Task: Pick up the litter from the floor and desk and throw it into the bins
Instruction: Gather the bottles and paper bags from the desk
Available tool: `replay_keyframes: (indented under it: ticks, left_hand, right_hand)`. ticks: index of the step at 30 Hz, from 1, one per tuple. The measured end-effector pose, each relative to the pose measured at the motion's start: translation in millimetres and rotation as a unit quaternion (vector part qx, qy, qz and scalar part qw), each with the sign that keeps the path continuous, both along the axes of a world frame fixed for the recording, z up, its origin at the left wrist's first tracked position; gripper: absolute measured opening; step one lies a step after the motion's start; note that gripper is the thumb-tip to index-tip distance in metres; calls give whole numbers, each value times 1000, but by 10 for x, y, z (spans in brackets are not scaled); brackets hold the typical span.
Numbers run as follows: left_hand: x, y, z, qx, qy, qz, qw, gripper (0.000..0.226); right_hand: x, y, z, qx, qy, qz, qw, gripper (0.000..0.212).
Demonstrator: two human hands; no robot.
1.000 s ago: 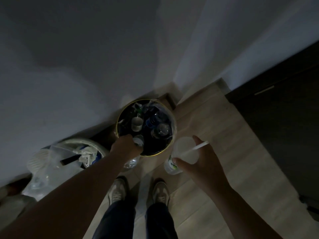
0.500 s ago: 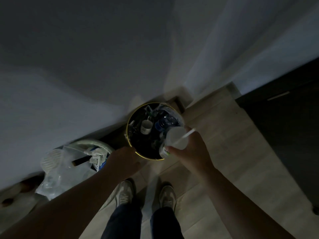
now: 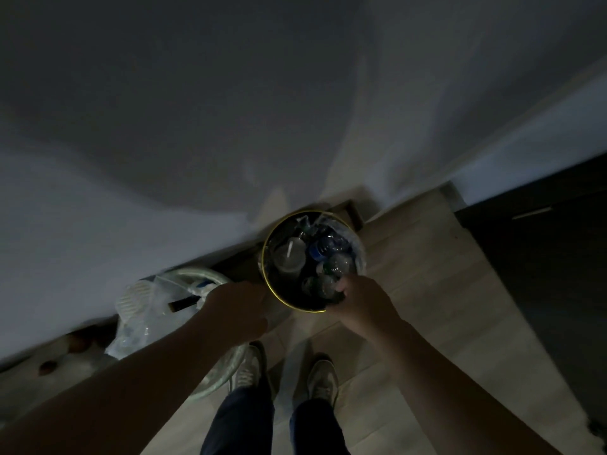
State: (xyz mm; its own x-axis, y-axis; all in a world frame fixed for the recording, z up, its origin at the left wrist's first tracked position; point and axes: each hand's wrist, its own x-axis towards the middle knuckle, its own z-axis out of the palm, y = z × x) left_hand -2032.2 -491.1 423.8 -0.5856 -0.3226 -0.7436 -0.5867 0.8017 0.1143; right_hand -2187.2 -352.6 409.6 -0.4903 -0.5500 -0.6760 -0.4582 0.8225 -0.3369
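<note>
Hangs right hand (image 3: pixel 361 300) over bin's (image 3: pixel 297 307) near rim at frame centre, seemingly dropping litter beside the cup (image 3: pixel 289 256) inside, left hand (image 3: pixel 239 307) alongside, both grips unreadable in the dark.

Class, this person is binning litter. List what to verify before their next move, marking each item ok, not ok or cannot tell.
1. Clear plastic cup with straw lies inside the round black gold-rimmed bin: ok.
2. Plastic bottles sit within the rim: ok.
3. Right hand empty: cannot tell; its fingers curl at the bin's near edge.
4. Left hand empty: cannot tell; fingers hidden.
5. Light enough to spot more litter: not ok, very dim.
</note>
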Motion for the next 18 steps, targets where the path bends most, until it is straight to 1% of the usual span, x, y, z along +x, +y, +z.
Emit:
replay_keyframes:
  ticks: [4, 7, 8, 10, 11, 14, 18]
  left_hand:
    - [-31, -37, 618, -6, 29, -2, 1000, 44]
    - [-5, -43, 1154, -41, 79, -16, 996, 58]
    - [12, -31, 1311, -46, 92, -17, 995, 57]
    - [9, 2, 1644, -48, 116, -16, 992, 46]
    - [2, 15, 1823, -47, 131, -12, 990, 46]
    - [26, 76, 2392, -45, 150, 22, 987, 52]
    - [195, 204, 3145, -88, 164, 82, 979, 46]
  right_hand:
    - [32, 52, 581, 10, 28, 75, 997, 40]
    - [56, 35, 1118, -16, 50, 102, 993, 41]
    - [67, 16, 1312, -26, 55, 107, 992, 40]
    - [72, -47, 1701, -55, 70, 121, 989, 36]
    - [62, -83, 1886, -74, 80, 131, 985, 34]
    - [22, -166, 2441, -121, 89, 167, 974, 35]
    - [21, -249, 3144, -147, 81, 258, 951, 38]
